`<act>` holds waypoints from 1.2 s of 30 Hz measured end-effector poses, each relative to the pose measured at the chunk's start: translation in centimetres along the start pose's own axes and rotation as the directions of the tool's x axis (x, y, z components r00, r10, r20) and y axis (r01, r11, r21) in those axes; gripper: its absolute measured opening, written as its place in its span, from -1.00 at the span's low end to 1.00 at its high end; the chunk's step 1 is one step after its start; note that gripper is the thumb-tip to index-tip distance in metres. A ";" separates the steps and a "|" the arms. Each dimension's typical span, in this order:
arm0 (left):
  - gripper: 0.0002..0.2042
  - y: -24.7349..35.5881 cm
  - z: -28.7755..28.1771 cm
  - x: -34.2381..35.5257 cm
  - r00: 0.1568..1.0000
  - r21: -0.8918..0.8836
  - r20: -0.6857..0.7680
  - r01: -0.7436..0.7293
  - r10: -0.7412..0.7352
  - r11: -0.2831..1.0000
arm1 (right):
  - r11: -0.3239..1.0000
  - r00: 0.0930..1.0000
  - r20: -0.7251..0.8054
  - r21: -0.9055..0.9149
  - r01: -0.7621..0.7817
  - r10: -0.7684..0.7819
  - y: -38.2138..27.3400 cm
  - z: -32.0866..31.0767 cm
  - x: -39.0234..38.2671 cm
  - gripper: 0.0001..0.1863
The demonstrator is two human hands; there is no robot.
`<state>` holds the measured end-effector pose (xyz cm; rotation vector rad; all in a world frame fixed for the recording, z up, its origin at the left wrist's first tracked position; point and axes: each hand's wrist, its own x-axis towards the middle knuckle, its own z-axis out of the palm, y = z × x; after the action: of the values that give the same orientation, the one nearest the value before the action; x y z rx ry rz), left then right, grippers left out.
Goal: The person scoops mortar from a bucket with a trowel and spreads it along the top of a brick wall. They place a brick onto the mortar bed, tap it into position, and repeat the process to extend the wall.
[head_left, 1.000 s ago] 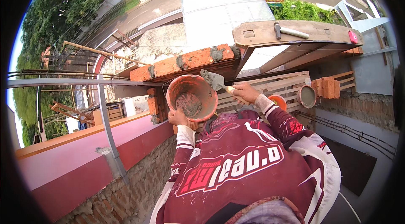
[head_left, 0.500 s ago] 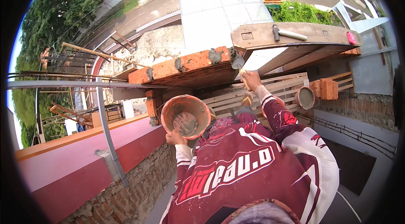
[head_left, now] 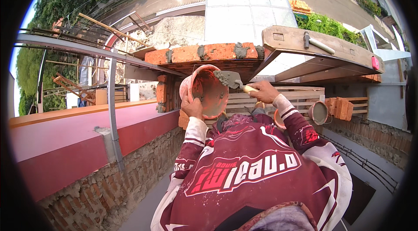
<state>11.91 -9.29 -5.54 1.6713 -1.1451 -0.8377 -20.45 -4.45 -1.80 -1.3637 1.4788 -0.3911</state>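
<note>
An orange plastic bucket with grey mortar inside is tipped on its side, its mouth turned rightward; my left hand grips its left rim. My right hand is closed on the pale handle of a trowel, whose blade, loaded with wet mortar, is at the bucket's upper right rim. Just beyond lies a short course of red bricks with grey mortar in the joints, ending against a wooden frame.
A hammer and a pink object rest on the plank. A mortar bowl, stacked bricks and slats are below right. A metal rail and pink ledge are left; a street lies beyond.
Half a second ago the trowel was at the bricks' right end; it has come back down-left to the bucket, which has risen and tilted further. The view has shifted slightly.
</note>
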 end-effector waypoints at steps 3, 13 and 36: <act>-0.49 1.7 1.7 0.5 0.978 -0.023 0.099 -0.181 0.182 0.983 | 0.731 0.951 -0.033 -0.647 0.215 -0.308 -3.2 2.9 1.0 -0.64; -0.48 4.4 3.5 -0.2 0.944 -0.118 0.195 -0.246 0.266 0.962 | 0.777 0.979 -0.201 -0.609 -0.161 0.046 -6.5 2.0 -1.3 -0.70; -0.49 6.0 2.4 3.3 0.945 -0.338 0.208 -0.172 0.252 0.925 | 0.703 0.945 -0.163 -0.706 0.088 -0.282 -7.7 2.2 -0.2 -0.57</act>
<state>9.01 -14.06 -0.85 1.1784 -1.2606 -1.0486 -14.54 -5.73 3.45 -2.1460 1.8059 -0.1324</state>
